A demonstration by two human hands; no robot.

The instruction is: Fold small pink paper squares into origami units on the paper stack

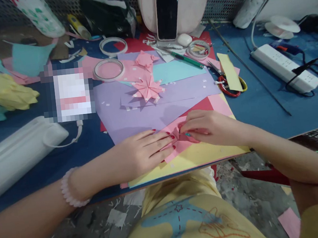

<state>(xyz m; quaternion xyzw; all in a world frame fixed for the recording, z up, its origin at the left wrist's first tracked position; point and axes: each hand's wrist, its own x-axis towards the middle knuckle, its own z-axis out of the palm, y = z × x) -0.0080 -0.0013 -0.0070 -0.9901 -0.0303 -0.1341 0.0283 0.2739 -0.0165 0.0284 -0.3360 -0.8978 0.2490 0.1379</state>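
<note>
A pink sheet of origami paper (182,145), partly folded with raised flaps, lies near the table's front edge. My left hand (135,153) rests flat on its left part, fingers stretched out and pressing it down. My right hand (209,127) pinches a raised flap of the same paper between thumb and fingers; the curled fingers hide part of the fold. Under the work are a yellow sheet (208,153) and a large purple sheet (118,112). Beyond the hands sits a pink folded paper star (148,88), with a second pink folded piece (143,60) behind it.
Tape rolls (97,70) lie behind left, near a white lamp-like bar (23,152). To the right are scissors (224,89) under a yellow strip (230,73), a thin rod (252,69) and a power strip (287,68). A phone (168,10) stands at the back beside a green pen (188,61).
</note>
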